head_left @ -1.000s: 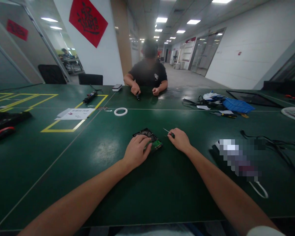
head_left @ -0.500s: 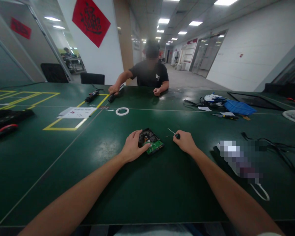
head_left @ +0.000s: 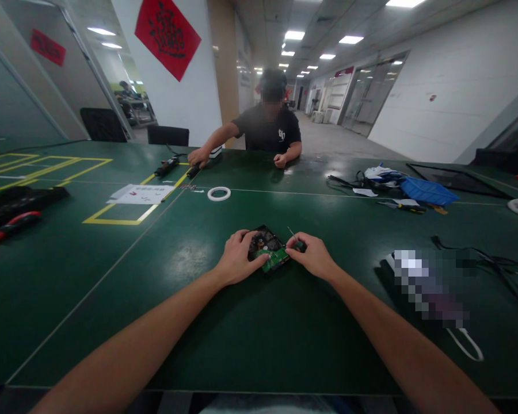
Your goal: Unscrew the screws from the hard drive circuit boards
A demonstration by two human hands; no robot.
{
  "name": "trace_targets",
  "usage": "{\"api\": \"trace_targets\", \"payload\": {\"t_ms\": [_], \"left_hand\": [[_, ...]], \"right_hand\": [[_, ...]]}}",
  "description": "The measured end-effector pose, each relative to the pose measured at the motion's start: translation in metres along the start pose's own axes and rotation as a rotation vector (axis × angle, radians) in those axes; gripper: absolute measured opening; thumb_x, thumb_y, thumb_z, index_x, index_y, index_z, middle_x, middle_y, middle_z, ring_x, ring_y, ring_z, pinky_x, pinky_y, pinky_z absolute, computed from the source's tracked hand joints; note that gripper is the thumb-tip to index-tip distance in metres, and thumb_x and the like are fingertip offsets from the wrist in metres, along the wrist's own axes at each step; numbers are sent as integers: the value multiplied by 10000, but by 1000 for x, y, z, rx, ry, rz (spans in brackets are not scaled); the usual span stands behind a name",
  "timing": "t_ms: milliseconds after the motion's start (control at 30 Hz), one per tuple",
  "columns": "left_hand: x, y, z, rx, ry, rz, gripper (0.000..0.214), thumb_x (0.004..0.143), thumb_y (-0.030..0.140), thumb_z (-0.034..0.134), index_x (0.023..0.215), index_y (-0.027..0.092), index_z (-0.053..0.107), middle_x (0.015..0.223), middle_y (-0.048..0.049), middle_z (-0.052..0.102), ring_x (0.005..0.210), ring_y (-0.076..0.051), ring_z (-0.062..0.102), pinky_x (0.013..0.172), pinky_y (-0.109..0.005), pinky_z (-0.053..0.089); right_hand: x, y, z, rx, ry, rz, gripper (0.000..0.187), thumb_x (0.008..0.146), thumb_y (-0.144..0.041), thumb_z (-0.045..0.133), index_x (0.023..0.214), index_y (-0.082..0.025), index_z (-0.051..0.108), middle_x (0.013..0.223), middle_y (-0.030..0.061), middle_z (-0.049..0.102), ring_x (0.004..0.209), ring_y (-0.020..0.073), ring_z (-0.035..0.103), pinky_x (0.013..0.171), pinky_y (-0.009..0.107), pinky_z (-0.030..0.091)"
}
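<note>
A hard drive [head_left: 276, 255] with its green circuit board facing up lies on the dark green table in front of me. My left hand [head_left: 240, 256] grips its left side, the thumb across the board and the fingers along the far edge. At the drive's right edge is my right hand [head_left: 309, 253], its thumb and forefinger pinched close to the board's corner. The same hand keeps a small screwdriver [head_left: 292, 232], whose thin shaft points up and away. Whether the fingertips pinch a screw is too small to tell.
A roll of white tape [head_left: 218, 194] and paper sheets [head_left: 143, 194] lie farther left. Across the table a person's hand [head_left: 198, 156] holds a black tool. To the right are a blue basket [head_left: 428, 191], cables [head_left: 492, 259] and a blurred-out device [head_left: 429, 290]. Red-handled pliers [head_left: 15, 223] sit far left.
My right hand has moved left, from the table beside the hard drive to its right edge, with the screwdriver still in it. My left hand stays on the drive. The view has shifted slightly.
</note>
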State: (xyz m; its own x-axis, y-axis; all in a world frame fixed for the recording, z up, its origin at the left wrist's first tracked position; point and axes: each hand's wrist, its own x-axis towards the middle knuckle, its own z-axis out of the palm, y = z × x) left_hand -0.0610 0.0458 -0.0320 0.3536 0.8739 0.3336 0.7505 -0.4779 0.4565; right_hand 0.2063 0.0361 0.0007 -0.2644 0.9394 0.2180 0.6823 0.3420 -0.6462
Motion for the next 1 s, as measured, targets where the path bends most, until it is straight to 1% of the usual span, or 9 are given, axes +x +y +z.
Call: {"api": "trace_targets", "payload": {"t_ms": [167,267,367,433,500,567,700,833,1000], "left_hand": [[0,-1,2,10,12,6,723,880,615,626,1471,233,461,1388,-152,491,1292,-356,479,1077,-548,410],[0,-2,3,10,14,5,727,879,613,631,1472,232,455,1385,-153,495,1281,-352,488,1072,-544,414],[0,-2,3,8,13,3,723,883,618,626,1476,242,450,1388,-151,492,1289,-356,483,1070,-550,413],[0,-3,3,10,4,3,728,887,627,617,1480,242,447,1396,-155,485,1297,-363,476,1069,-555,412],[0,-3,3,12,-1,3,737,886,635,614,1483,237,445,1402,-158,482,1302,-367,473,1072,-556,410],[0,-3,3,11,-1,5,734,888,630,613,1482,233,447,1403,-158,483,1303,-363,474,1078,-550,409],[0,-3,3,19,4,2,732,885,628,612,1475,223,456,1395,-162,489,1296,-361,479,1075,-549,410],[0,-3,3,25,3,6,728,891,629,604,1479,228,450,1400,-160,486,1301,-362,474,1075,-557,406],[0,-2,2,22,-7,2,724,895,630,599,1481,231,449,1401,-156,483,1299,-361,476,1075,-550,408]], "right_hand": [[0,1,4,28,-12,10,143,887,-329,668,970,-215,693,931,13,717,781,149,615,708,278,449],[0,4,3,38,-11,18,188,875,-365,690,994,-220,693,947,16,717,760,147,614,691,278,454],[0,10,-1,43,35,51,218,910,-409,643,1029,-233,694,975,23,720,744,150,625,672,282,463],[0,15,-5,42,90,95,217,930,-409,610,1023,-231,693,957,29,722,729,155,630,661,285,468],[-1,18,-6,33,108,116,205,933,-395,606,1008,-230,700,955,32,727,744,162,638,666,288,472],[-2,16,-5,18,70,83,190,937,-376,606,1005,-234,712,987,32,734,807,172,651,707,294,479],[-3,4,0,-47,-11,-47,155,941,-332,613,975,-229,724,1024,40,723,933,186,646,809,310,475],[0,-6,4,-132,-24,-62,144,949,-302,602,931,-207,710,984,52,695,909,184,628,818,314,463],[2,-8,4,-182,-53,-84,158,972,-297,573,965,-188,686,1001,68,665,906,183,606,797,303,452]]}}
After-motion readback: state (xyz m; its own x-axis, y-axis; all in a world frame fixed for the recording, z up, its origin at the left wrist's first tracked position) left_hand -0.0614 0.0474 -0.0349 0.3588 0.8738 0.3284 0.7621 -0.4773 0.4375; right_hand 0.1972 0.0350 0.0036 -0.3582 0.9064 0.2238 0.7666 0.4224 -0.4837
